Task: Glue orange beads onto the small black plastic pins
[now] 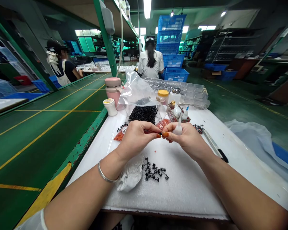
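My left hand (136, 137) and my right hand (187, 139) meet fingertip to fingertip above the white foam work surface (182, 182). The left hand pinches a tiny dark piece, too small to name. In the right hand, fingers curl round a small white squeeze bottle (178, 128) while pinching beside the left thumb. A heap of small black twig-like parts (143, 113) lies behind the hands. A few assembled black sprigs (155, 171) lie in front of them, next to a crumpled white cloth (131, 176). Orange beads (163, 123) sit in a bag behind my fingers.
A pink flask (113, 91), small white jar (110, 107), yellow-lidded jar (163, 95) and clear plastic trays (189, 92) stand at the back. A green conveyor (45, 121) runs along the left. Two people work further off. Blue crates (171, 44) are stacked behind.
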### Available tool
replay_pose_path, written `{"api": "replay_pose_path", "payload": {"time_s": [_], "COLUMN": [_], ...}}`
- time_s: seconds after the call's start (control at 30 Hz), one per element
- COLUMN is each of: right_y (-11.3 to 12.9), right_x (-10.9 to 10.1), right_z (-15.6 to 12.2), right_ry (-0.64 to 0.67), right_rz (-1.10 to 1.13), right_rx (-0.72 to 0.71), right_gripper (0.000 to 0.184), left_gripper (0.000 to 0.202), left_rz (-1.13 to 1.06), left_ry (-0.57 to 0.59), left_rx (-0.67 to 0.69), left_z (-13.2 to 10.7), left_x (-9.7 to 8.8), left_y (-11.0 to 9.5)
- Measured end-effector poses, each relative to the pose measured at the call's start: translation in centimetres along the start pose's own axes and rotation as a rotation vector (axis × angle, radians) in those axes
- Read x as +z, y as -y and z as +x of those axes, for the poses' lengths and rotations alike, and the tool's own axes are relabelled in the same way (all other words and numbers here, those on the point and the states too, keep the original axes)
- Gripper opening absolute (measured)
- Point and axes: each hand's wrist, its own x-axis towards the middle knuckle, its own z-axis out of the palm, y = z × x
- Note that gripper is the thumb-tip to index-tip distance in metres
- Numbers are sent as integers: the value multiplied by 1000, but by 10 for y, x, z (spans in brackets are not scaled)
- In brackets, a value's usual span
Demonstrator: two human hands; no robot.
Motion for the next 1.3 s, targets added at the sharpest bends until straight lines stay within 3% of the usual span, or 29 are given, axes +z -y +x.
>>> {"api": "replay_pose_path", "payload": {"time_s": [0.53, 0.83, 1.3], "right_y": [-1, 1, 0], "right_x": [2, 4, 6], "right_z": [-1, -2, -6], "right_ry": [-82, -61, -140], "right_rz": [-207, -224, -431], "right_rx": [-77, -104, -177], "right_gripper": [24, 27, 14], "left_gripper": [13, 13, 14], "left_rz": [354, 353, 444], "left_ry": [-51, -56, -52], "left_rx": [203, 182, 209], "left_z": [-3, -2, -2], "left_x": [-2, -2, -2], "left_y": [-1, 0, 0]}}
